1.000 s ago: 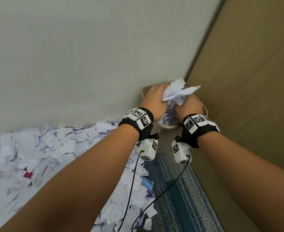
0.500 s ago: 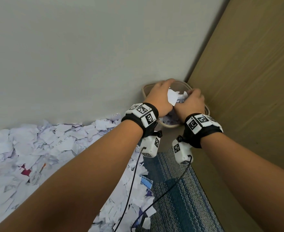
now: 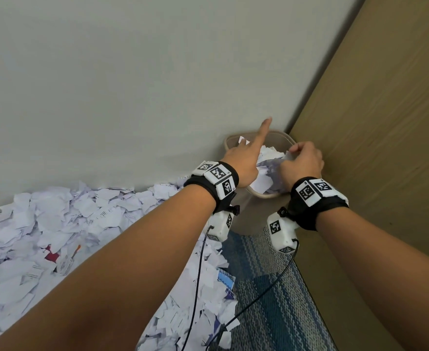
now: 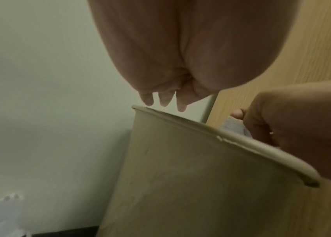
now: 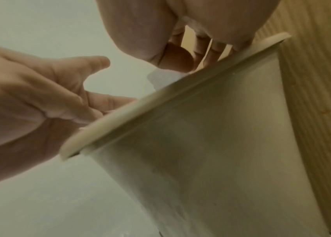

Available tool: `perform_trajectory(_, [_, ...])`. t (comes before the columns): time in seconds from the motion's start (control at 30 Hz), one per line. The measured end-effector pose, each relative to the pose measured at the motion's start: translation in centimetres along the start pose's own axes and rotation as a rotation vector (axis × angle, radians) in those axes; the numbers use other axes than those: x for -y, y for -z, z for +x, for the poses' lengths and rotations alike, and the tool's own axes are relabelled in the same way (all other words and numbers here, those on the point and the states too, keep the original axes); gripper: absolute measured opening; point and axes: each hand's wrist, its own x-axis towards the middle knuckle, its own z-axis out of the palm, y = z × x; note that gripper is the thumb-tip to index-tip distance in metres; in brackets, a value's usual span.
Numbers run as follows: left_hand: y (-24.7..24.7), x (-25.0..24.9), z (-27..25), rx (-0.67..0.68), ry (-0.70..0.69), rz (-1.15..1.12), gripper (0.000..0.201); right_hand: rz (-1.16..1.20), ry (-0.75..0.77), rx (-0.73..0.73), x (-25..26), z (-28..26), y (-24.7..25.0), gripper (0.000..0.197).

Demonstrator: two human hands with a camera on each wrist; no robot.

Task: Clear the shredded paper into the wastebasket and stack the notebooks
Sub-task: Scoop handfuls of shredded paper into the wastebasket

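Observation:
A beige wastebasket (image 3: 233, 141) (image 4: 180, 176) (image 5: 201, 144) stands on the floor in the corner, nearly full of shredded paper (image 3: 269, 168). My left hand (image 3: 252, 150) (image 4: 164, 101) (image 5: 63, 89) hovers over its left rim with fingers spread and the index finger straight. Over the right side, my right hand (image 3: 302, 163) (image 5: 192, 52) (image 4: 282, 120) curls on a clump of scraps (image 5: 164, 78) at the basket's mouth. A deep pile of shredded paper (image 3: 56, 224) covers the surface at the left. A blue spiral notebook (image 3: 225, 278) pokes out of the pile's right edge.
A wooden panel (image 3: 360, 122) stands tight against the basket's right side and a pale wall (image 3: 132, 72) behind it. Blue striped carpet (image 3: 271, 287) lies below my wrists. Two thin black cables (image 3: 195, 274) hang from the wrist cameras. Something red (image 3: 51, 255) shows among the scraps.
Both hands lowered the paper clump into the basket. My left hand then let go and spread its fingers, while the right stays on the paper.

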Motion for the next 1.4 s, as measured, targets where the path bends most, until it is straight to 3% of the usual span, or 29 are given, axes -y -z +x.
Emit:
perform_trajectory(0.1, [0.5, 0.4, -0.8, -0.114, 0.047, -0.026, 0.095, 0.010, 0.055, -0.020, 1.2, -0.7, 0.1, 0.028])
perform_trajectory(0.23, [2.7, 3.3, -2.7, -0.367, 0.006, 0.129, 0.041, -0.102, 0.262, -0.084, 3.5, -2.2, -0.7, 0.023])
perform_trajectory(0.3, [4.0, 6.2, -4.4, -0.410, -0.007, 0.214, 0.026, -0.119, 0.403, -0.116, 4.6, -3.0, -1.4, 0.023])
perform_trajectory(0.43, [6.2, 13.5, -10.2, -0.335, 0.169, 0.353, 0.024, -0.157, 0.652, -0.097, 7.0, -5.9, -3.7, 0.020])
perform_trajectory(0.63, [7.9, 22.5, -21.5, -0.049, 0.619, 0.508, 0.030, -0.349, 1.011, 0.321, 7.6, -13.5, -8.5, 0.028])
perform_trajectory(0.73, [8.4, 24.2, -24.9, 0.060, 0.742, 0.494, 0.034, -0.480, 1.112, 0.525, 6.8, -16.4, -10.8, 0.037])
perform_trajectory(0.9, [9.3, 25.7, -28.2, 0.143, 0.850, 0.415, 0.047, -0.736, 1.072, 0.951, 5.6, -19.3, -13.3, 0.065])
perform_trajectory(1.07, [7.7, 26.2, -31.8, 0.300, 0.852, 0.442, 0.068, -0.888, 1.029, 1.188, 3.0, -21.7, -15.5, 0.085])
perform_trajectory(1.2, [5.1, 26.5, -34.5, 0.574, 0.859, 0.408, 0.091, -1.020, 1.094, 1.271, 1.0, -23.0, -16.4, 0.082])
perform_trajectory(1.27, [4.2, 26.4, -34.8, 0.669, 0.881, 0.353, 0.100, -1.061, 1.052, 1.271, 0.6, -22.7, -16.6, 0.081])
perform_trajectory(1.4, [4.4, 25.3, -33.2, 0.654, 0.733, 0.295, 0.084, -1.043, 0.925, 1.226, 0.8, -20.8, -16.5, 0.079])
